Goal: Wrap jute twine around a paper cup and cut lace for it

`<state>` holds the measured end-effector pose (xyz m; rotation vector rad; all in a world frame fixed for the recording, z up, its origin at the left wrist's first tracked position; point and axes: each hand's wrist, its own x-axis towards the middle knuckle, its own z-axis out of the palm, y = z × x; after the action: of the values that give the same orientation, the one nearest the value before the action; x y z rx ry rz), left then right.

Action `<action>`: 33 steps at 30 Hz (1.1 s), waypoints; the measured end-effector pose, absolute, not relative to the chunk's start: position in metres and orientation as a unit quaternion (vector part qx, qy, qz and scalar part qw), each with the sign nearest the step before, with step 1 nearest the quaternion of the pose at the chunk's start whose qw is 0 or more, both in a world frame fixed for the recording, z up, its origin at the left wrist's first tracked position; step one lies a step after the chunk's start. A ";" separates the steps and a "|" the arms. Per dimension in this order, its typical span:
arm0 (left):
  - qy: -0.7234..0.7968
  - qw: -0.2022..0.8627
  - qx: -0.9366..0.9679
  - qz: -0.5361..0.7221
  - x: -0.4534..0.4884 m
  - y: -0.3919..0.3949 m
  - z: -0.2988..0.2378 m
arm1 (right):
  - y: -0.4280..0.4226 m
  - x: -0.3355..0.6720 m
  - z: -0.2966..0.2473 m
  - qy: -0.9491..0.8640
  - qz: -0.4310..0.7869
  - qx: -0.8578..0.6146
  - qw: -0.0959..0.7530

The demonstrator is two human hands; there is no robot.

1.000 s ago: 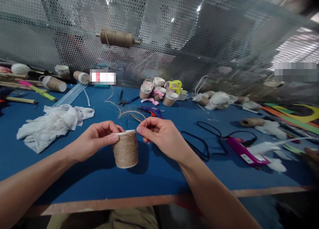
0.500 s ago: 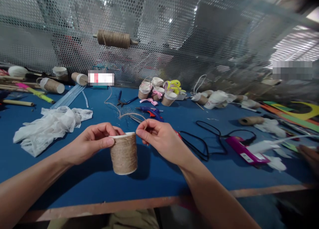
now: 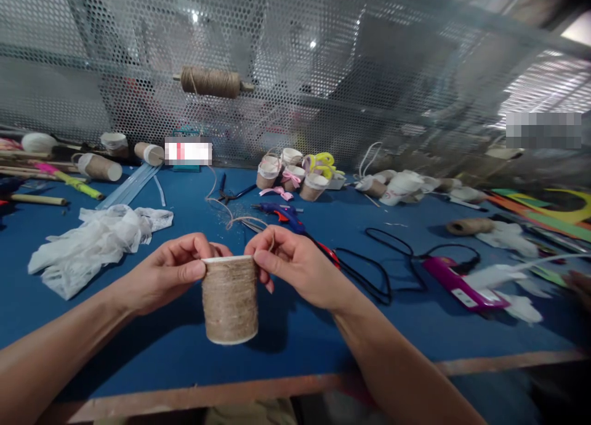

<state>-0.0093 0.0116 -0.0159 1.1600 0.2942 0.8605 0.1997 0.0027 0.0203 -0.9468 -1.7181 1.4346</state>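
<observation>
A paper cup wrapped in brown twine (image 3: pixel 229 302) is held upright above the blue table, its white rim showing at top and bottom. My left hand (image 3: pixel 173 268) pinches the rim on the left, thumb outside and fingers behind. At the right side of the rim, my right hand (image 3: pixel 289 259) is closed with thumb and forefinger on the jute twine (image 3: pixel 247 218), pressing it near the cup's edge. That twine trails back across the table toward the rear. Behind the hands lies a blue glue gun (image 3: pixel 284 212).
A twine spool (image 3: pixel 210 82) hangs on the mesh panel. White lace (image 3: pixel 101 240) lies left. Small decorated cups (image 3: pixel 314 186) and pliers (image 3: pixel 231 194) are at the back. A purple power strip (image 3: pixel 462 286) with black cable sits right; another person's hand (image 3: pixel 579 286) shows at the far right edge.
The cup has come slightly nearer and lower in view, turned a little. My right hand has closed in against the rim with the twine. The view has tilted slightly up.
</observation>
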 end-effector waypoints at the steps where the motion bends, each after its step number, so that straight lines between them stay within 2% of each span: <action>1: 0.143 0.734 0.532 0.397 -0.010 0.013 -0.016 | 0.003 0.200 0.020 -0.661 0.552 -0.366 0.352; 9: 0.232 0.634 0.619 0.401 -0.015 0.018 -0.020 | 0.003 0.198 0.021 -0.694 0.472 -0.411 0.354; 18: 0.350 0.481 0.726 0.344 -0.002 0.008 -0.015 | 0.002 0.192 0.013 -0.770 0.351 -0.447 0.288; 25: 0.389 0.434 0.736 0.344 0.004 0.004 -0.012 | -0.001 0.187 0.012 -0.808 0.274 -0.442 0.276; 33: 0.358 0.441 0.747 0.345 0.001 0.006 -0.012 | 0.000 0.188 0.013 -0.799 0.319 -0.430 0.274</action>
<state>0.0006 0.0064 -0.0125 1.8560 0.8884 0.8574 0.1883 -0.0004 0.0128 -1.1554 -2.1498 0.8572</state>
